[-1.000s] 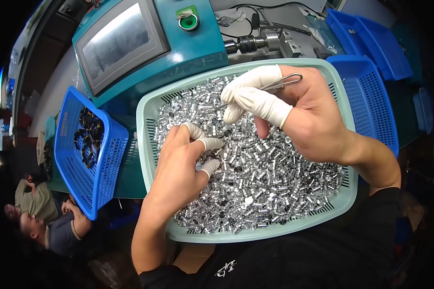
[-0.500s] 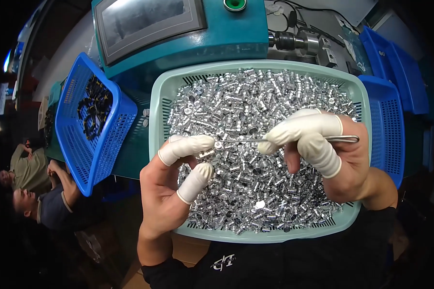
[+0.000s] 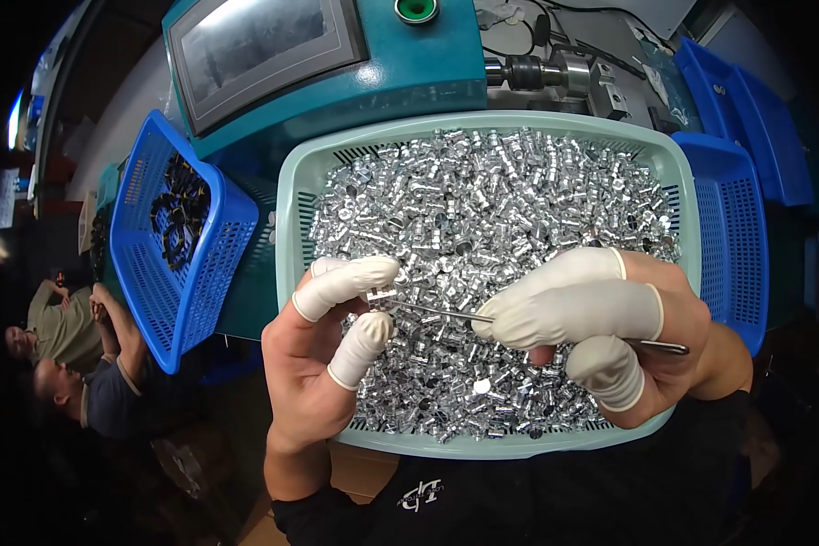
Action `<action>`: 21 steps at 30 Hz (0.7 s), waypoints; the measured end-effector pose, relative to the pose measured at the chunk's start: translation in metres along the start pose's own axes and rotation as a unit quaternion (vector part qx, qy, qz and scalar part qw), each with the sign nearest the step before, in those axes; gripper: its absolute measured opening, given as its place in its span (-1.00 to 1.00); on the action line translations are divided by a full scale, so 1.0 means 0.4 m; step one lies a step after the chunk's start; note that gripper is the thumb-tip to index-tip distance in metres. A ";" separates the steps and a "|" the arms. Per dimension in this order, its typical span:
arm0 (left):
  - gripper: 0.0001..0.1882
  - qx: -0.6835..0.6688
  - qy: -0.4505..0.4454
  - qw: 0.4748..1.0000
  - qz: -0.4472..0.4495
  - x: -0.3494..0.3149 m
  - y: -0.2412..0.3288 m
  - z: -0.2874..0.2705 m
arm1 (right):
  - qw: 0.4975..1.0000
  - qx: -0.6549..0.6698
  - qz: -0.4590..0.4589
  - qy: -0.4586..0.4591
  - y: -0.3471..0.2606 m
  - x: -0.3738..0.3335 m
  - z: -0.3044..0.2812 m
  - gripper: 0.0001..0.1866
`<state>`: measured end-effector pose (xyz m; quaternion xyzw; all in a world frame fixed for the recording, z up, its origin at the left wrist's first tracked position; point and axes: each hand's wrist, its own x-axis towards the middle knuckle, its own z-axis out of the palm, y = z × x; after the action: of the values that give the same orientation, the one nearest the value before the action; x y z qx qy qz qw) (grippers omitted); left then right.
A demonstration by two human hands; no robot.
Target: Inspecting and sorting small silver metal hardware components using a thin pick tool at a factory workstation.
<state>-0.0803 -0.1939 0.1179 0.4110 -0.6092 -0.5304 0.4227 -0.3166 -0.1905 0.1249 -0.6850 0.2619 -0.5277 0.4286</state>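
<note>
I was in a factory workshop: a teal machine (image 3: 337, 100) with a control screen (image 3: 264, 45) and a chuck spindle (image 3: 546, 73) stood ahead, a pale green basket (image 3: 287, 218) full of small turned metal parts (image 3: 482, 200), blue plastic crates (image 3: 168, 264) alongside, co-workers (image 3: 73, 355) seated nearby.

The left hand (image 3: 314, 364) rises from the near edge, palm up, its capped forefinger and thumb pinched together. The right hand (image 3: 628, 337) lies level from the right, capped fingers (image 3: 555, 314) curled and pointing left toward the left hand's fingertips.
</note>
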 end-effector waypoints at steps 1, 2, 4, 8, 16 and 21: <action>-0.65 0.001 -0.001 1.000 -0.001 0.001 0.003 0.001 | 1.000 0.001 -0.011 0.007 0.002 0.000 0.001 -0.53; -0.65 -0.015 0.003 1.000 -0.011 0.001 0.007 0.004 | 1.000 0.003 -0.010 0.008 0.001 0.000 0.002 -0.53; -0.65 -0.031 0.005 0.999 -0.021 0.003 0.007 0.010 | 1.000 0.004 -0.002 0.007 -0.003 -0.004 0.001 -0.54; -0.59 0.018 0.004 1.000 -0.005 0.007 0.009 0.011 | 0.999 -0.009 -0.038 0.018 0.007 0.001 0.008 -0.56; -0.66 0.029 -0.002 1.000 0.009 0.005 0.009 0.007 | 0.990 -0.066 -0.127 0.003 0.024 0.004 0.009 -0.71; -0.67 0.067 0.000 0.997 0.027 0.002 0.014 0.001 | 0.988 -0.084 -0.127 -0.028 0.009 0.009 0.008 -0.74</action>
<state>-0.0812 -0.1939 0.1234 0.4219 -0.6539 -0.4769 0.4086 -0.3123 -0.1943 0.1232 -0.7607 0.2041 -0.5349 0.3059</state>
